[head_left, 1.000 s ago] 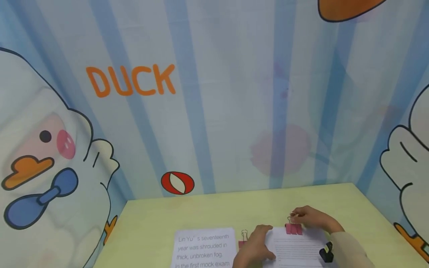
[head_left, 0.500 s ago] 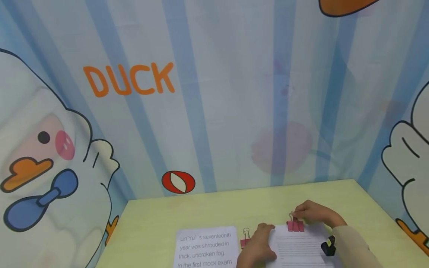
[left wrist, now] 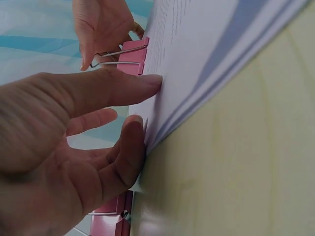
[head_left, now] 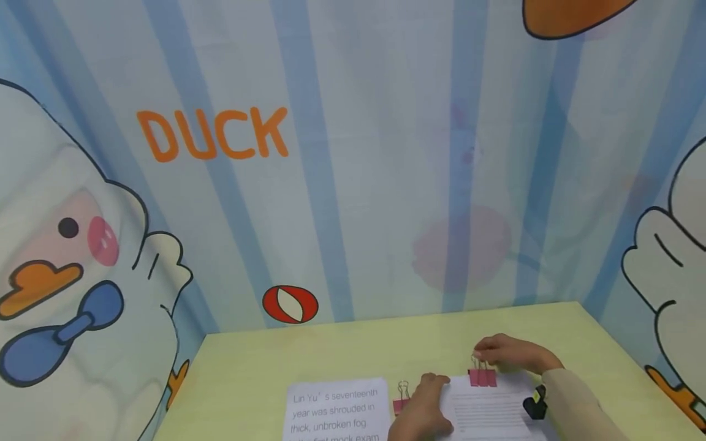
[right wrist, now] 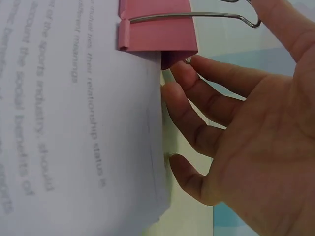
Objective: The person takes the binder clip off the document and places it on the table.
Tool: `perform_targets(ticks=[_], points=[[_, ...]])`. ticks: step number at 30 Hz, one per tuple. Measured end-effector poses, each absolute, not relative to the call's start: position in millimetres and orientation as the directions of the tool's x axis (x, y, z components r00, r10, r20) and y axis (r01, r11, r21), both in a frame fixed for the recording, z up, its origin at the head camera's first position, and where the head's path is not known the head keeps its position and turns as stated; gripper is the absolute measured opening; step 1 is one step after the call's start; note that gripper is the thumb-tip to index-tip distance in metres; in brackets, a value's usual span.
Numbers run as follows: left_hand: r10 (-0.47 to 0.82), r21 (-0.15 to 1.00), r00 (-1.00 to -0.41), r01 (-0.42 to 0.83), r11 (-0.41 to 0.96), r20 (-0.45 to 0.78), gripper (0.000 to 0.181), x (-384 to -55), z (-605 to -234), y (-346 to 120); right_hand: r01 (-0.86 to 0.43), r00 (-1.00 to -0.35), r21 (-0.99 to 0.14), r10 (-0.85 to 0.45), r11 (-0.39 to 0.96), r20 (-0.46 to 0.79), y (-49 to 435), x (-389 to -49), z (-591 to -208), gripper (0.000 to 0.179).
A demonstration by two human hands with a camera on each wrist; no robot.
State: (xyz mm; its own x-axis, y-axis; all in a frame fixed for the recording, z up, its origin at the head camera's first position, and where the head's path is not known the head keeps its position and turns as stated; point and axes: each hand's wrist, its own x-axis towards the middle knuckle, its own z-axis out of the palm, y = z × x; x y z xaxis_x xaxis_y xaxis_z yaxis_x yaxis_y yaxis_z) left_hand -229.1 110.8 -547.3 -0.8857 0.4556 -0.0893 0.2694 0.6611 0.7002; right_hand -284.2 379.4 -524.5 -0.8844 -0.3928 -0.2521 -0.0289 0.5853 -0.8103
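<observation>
Two hands are at the pages before us: the right hand (head_left: pixel 518 353) has shifted slightly left across the wire handles (right wrist: pixel 216 14) and pinches them, while their pink clip (head_left: pixel 483 378) stays on the top edge of the paper stack (head_left: pixel 488 411), so we judge that edge fastened. The left hand (head_left: pixel 423 407) is half-spread, touching the stack's left corner. Beyond it, we see a second pink clip (head_left: pixel 400 407), then a large-print sheet (head_left: pixel 335 404) on the desk (head_left: pixel 259 358).

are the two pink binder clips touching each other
Apart. The head view shows the gap: one clip is at the paper stack's top edge, the other clip is left of the left hand, and tabletop shows between them.
</observation>
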Motion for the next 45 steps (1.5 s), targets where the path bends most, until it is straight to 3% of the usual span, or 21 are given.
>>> perform_targets(ticks=[5, 12, 30, 38, 45], points=[[0.472, 0.709, -0.880, 0.295, 0.640, -0.060, 0.077, -230.7, -546.8, 107.8, -0.080, -0.851, -0.846, -0.478, 0.527, -0.217, 378.3, -290.0, -521.5, 0.036], [0.442, 0.715, -0.891, 0.239, 0.657, -0.109, 0.076, -230.1, -547.4, 112.9, -0.083, -0.822, -0.875, -0.529, 0.476, -0.210, 380.3, -292.2, -521.3, 0.041], [0.490, 0.738, -0.870, 0.291, 0.609, -0.061, 0.080, -232.3, -553.1, 109.5, -0.156, -0.821, -0.899, -0.560, 0.409, -0.112, 385.9, -293.2, -535.8, 0.045], [0.484, 0.720, -0.871, 0.284, 0.633, -0.081, 0.081, -229.7, -554.3, 113.5, -0.079, -0.898, -0.867, -0.413, 0.492, -0.153, 381.4, -289.9, -539.8, 0.048], [0.467, 0.699, -0.878, 0.268, 0.663, -0.106, 0.079, -230.6, -549.5, 113.7, -0.172, -0.899, -0.850, -0.432, 0.498, -0.071, 383.9, -293.6, -540.8, 0.043]])
